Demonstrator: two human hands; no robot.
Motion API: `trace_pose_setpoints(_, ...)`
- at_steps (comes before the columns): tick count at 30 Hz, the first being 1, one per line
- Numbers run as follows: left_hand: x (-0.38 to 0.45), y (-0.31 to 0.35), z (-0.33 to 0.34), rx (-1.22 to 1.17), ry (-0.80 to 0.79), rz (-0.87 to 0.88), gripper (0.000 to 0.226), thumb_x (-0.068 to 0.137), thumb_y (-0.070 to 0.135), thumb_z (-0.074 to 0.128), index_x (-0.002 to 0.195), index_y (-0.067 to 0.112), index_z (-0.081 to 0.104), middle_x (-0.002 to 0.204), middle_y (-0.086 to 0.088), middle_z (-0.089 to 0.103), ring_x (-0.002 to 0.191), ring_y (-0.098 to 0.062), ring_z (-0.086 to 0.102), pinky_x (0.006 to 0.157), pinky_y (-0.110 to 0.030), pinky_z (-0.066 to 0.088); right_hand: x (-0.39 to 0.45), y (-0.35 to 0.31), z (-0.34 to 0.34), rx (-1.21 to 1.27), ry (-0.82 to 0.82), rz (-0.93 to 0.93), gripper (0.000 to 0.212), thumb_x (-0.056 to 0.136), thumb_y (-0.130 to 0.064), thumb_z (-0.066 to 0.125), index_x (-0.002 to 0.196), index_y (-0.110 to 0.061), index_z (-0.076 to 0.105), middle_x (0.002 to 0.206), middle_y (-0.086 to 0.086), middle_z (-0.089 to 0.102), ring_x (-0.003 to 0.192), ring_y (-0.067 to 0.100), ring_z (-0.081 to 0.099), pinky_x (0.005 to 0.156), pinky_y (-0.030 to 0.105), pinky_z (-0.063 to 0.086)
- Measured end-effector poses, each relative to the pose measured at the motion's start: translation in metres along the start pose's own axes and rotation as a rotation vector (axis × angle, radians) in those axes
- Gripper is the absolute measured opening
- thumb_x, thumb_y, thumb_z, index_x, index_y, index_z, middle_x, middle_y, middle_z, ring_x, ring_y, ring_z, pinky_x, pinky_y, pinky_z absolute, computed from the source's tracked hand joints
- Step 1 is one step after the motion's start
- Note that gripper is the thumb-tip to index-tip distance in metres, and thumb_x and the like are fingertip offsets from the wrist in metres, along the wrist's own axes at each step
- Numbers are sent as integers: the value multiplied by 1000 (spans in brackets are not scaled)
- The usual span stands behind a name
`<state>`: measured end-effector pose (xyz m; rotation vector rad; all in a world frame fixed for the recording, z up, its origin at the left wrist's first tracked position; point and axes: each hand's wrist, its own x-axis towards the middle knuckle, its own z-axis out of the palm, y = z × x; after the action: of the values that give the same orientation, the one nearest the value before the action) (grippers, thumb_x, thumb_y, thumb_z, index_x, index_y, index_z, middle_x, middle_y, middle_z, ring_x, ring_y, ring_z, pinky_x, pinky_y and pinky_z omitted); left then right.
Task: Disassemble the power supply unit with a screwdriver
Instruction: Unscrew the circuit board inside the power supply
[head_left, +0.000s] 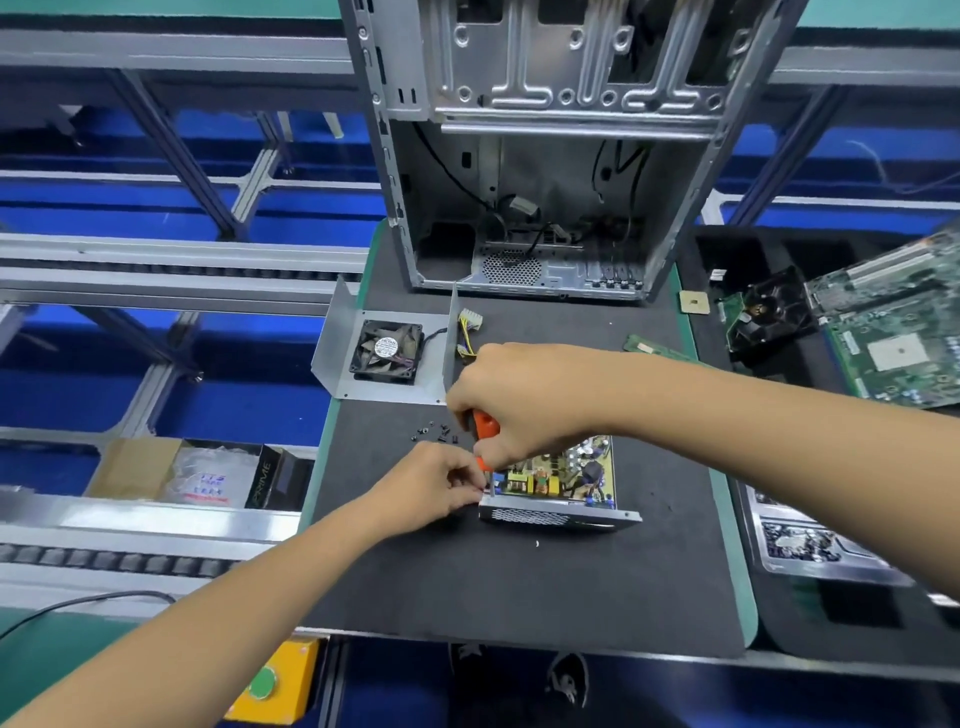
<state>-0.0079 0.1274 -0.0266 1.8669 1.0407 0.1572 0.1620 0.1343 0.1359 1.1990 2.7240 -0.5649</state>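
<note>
At the left of the frame sits the removed metal cover (387, 358) with its black fan (387, 352), and just below it a scatter of small black screws (434, 434) on the dark mat (519, 587). Your left hand (434, 486) pinches something small at the near left corner of the power supply unit (558, 493), which lies open at centre frame. Your right hand (519, 400) is wrapped around the orange-handled screwdriver (485, 431), tip down at that same corner.
</note>
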Motion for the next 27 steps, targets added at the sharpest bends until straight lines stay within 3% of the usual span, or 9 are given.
trace_pose_setpoints(3, 2, -4, -1, -61, -6, -18, 21, 77, 13, 74, 72, 30, 65, 75, 9, 67, 58, 2, 52, 62, -14, 45, 0, 4, 0, 3, 13, 17, 23, 75, -41, 64, 79, -18, 63, 60, -14, 45, 58, 3, 44, 43, 22, 25)
trace_pose_setpoints(8, 6, -7, -4, -73, -17, -22, 20, 76, 15, 76, 71, 31, 65, 73, 11, 67, 59, 3, 53, 62, -11, 45, 1, 5, -7, 16, 18, 24, 19, 76, -39, 66, 76, -22, 57, 57, -14, 41, 56, 1, 41, 43, 18, 21)
trace_pose_setpoints(11, 8, -8, -5, -82, -3, -10, 15, 76, 16, 77, 73, 26, 66, 73, 11, 66, 60, 3, 54, 63, -11, 44, 2, 8, -12, 4, 41, 29, 22, 76, -41, 67, 81, -19, 64, 57, -14, 42, 55, -3, 39, 43, 14, 23)
trace_pose_setpoints(14, 8, -8, -4, -97, 16, -3, 11, 75, 18, 79, 75, 22, 68, 74, 8, 67, 61, 2, 54, 62, -11, 43, 3, 7, -15, 9, 38, 27, 23, 76, -39, 67, 85, -17, 67, 58, -14, 44, 56, -2, 39, 45, 18, 29)
trace_pose_setpoints(18, 5, -8, 1, -121, 45, -9, 15, 73, 17, 81, 73, 20, 67, 65, 18, 62, 57, 1, 52, 59, -11, 43, 4, 2, -11, -2, 25, 3, 22, 77, -39, 66, 78, -18, 63, 57, -13, 43, 54, 1, 41, 43, 20, 27)
trace_pose_setpoints(23, 2, -4, 7, -2, 103, 42, 12, 76, 19, 78, 75, 22, 67, 70, 13, 63, 63, -2, 59, 62, -9, 44, 5, -1, -7, -37, 11, -19, 23, 76, -38, 65, 81, -15, 66, 63, -5, 54, 67, 22, 58, 54, 32, 48)
trace_pose_setpoints(27, -1, -1, 10, 131, 143, 80, 7, 80, 21, 74, 83, 16, 70, 77, 14, 61, 64, 4, 54, 63, -4, 36, 6, -4, -6, -56, 24, -45, 24, 76, -38, 64, 78, -14, 65, 59, -5, 52, 61, 21, 53, 49, 29, 41)
